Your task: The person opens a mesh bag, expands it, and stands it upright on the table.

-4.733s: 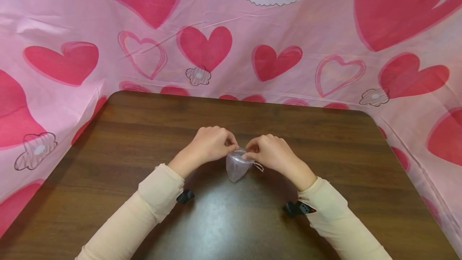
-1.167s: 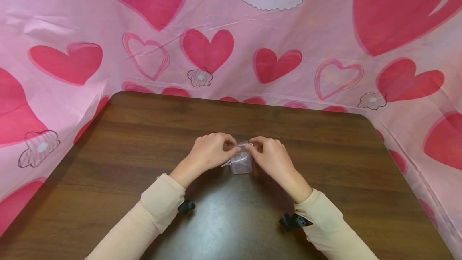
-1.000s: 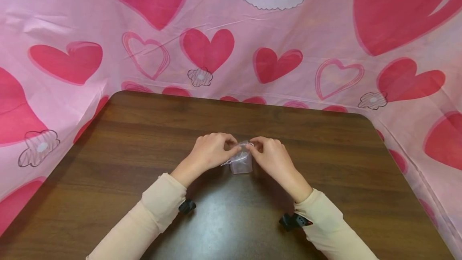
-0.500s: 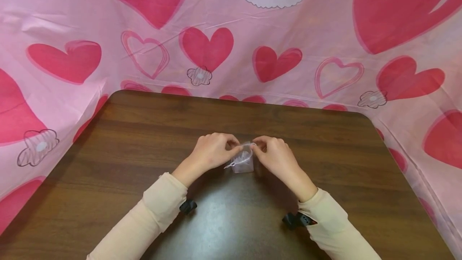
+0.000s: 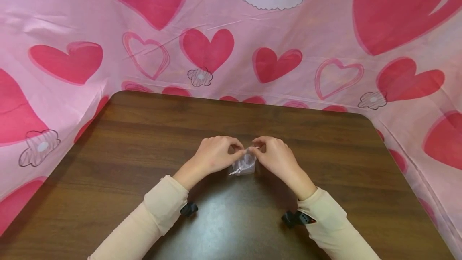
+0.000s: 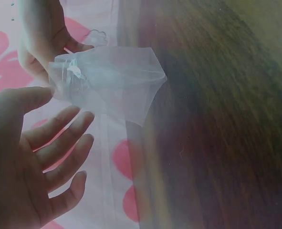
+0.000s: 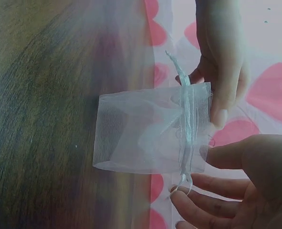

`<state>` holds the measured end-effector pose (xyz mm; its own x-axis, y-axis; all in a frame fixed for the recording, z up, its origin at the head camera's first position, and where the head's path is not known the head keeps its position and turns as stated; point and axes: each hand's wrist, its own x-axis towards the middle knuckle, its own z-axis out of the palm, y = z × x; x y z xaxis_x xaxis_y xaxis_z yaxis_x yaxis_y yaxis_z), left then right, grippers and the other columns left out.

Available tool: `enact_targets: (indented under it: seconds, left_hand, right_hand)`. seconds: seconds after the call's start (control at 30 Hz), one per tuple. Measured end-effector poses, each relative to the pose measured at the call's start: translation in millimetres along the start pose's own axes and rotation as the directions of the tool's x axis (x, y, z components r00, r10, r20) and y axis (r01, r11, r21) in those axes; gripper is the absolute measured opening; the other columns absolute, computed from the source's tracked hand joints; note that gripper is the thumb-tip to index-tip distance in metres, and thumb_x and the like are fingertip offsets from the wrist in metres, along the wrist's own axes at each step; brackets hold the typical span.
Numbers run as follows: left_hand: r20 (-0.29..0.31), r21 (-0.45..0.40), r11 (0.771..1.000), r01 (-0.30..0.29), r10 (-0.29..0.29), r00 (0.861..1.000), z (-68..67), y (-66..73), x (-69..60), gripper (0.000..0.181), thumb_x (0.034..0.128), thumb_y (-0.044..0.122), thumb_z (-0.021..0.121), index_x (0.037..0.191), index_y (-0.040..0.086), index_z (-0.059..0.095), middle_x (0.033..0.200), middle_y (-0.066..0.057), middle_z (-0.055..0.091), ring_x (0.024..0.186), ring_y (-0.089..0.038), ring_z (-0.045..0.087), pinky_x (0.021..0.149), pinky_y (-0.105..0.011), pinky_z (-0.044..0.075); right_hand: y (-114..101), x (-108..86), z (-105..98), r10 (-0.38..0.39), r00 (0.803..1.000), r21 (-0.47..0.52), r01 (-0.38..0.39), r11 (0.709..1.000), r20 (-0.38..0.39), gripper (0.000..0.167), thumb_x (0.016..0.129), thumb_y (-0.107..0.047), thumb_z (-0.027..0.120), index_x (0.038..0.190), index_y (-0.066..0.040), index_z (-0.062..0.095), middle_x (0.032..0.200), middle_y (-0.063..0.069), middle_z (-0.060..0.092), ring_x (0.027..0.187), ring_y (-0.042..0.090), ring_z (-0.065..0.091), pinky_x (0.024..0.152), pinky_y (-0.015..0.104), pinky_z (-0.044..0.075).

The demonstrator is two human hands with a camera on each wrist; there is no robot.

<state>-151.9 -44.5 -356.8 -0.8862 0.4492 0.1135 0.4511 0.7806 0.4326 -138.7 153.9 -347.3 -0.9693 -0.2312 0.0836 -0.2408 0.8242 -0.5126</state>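
A small sheer white organza drawstring pouch (image 5: 245,167) hangs between both hands over the middle of the table. My left hand (image 5: 216,155) pinches one side of its mouth with thumb and forefinger; the right hand (image 5: 276,155) pinches the opposite side. White ribbon runs across just below the mouth. In the right wrist view the pouch (image 7: 126,131) is spread fairly flat, with ribbon (image 7: 188,124) ends sticking out on both sides. From the left wrist, the pouch (image 6: 117,78) looks see-through, and my left hand's (image 6: 31,148) other fingers are spread beneath it.
A dark brown wooden table (image 5: 144,131) with rounded far corners lies under the hands. Behind it and at its sides hangs a pink cloth (image 5: 306,27) printed with hearts. A black wrist camera (image 5: 188,209) sits by the left cuff, another wrist camera (image 5: 297,218) by the right.
Compared with several seconds ago, the pouch is turned, its ribbon end now at the left instead of the right. In the last half second, the fingertips have come slightly closer together.
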Motion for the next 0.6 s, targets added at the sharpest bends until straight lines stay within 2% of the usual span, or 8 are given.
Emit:
enact_targets:
  seconds: [0.17, 0.37, 0.5, 0.6]
  left_hand:
    - [-0.014, -0.004, 1.000, 0.017, -0.017, 1.000, -0.7, -0.8, -2.6, 0.024, 0.0921, 0.050, 0.064, 0.100, 0.030, 0.075, 0.088, 0.019, 0.069, 0.075, -0.006, 0.061, 0.065, -0.034, 0.045]
    - [-0.027, -0.007, 1.000, 0.030, -0.030, 0.999, 0.6, -1.0, -9.8, 0.023, 0.0912, 0.051, 0.065, 0.099, 0.032, 0.075, 0.085, 0.021, 0.068, 0.075, -0.005, 0.061, 0.064, -0.035, 0.045]
    - [-0.052, -0.006, 0.999, 0.045, -0.045, 0.998, 1.4, 2.7, -15.6, 0.025, 0.0894, 0.055, 0.065, 0.096, 0.034, 0.075, 0.082, 0.023, 0.066, 0.073, -0.004, 0.061, 0.063, -0.034, 0.045]
    - [-0.069, 0.014, 0.998, 0.067, -0.066, 0.995, 1.8, 6.8, -17.9, 0.030, 0.0876, 0.059, 0.064, 0.095, 0.032, 0.075, 0.083, 0.022, 0.067, 0.075, -0.007, 0.063, 0.062, -0.035, 0.045]
  right_hand:
    - [1, -2.4, 0, -0.008, 1.000, -0.019, 0.009, 1.000, 0.014, 0.022, 0.089, -0.026, 0.075, 0.103, -0.009, 0.075, 0.084, 0.000, 0.070, 0.069, 0.013, 0.060, 0.060, 0.035, 0.048]
    - [1, -4.7, 2, -0.007, 1.000, -0.061, 0.009, 0.998, 0.024, 0.014, 0.085, -0.018, 0.077, 0.099, -0.014, 0.076, 0.086, -0.002, 0.068, 0.070, 0.013, 0.060, 0.056, 0.034, 0.046]
    - [1, -4.1, 4, 0.000, 1.000, -0.092, -0.002, 0.996, -0.016, 0.005, 0.085, -0.020, 0.077, 0.087, -0.015, 0.077, 0.078, -0.003, 0.067, 0.063, 0.014, 0.058, 0.053, 0.034, 0.045]
    - [0, -4.6, 6, 0.020, 0.998, -0.116, -0.027, 0.993, -0.062, 0.007, 0.085, -0.020, 0.074, 0.083, -0.013, 0.075, 0.070, -0.003, 0.065, 0.057, 0.015, 0.055, 0.049, 0.033, 0.043]
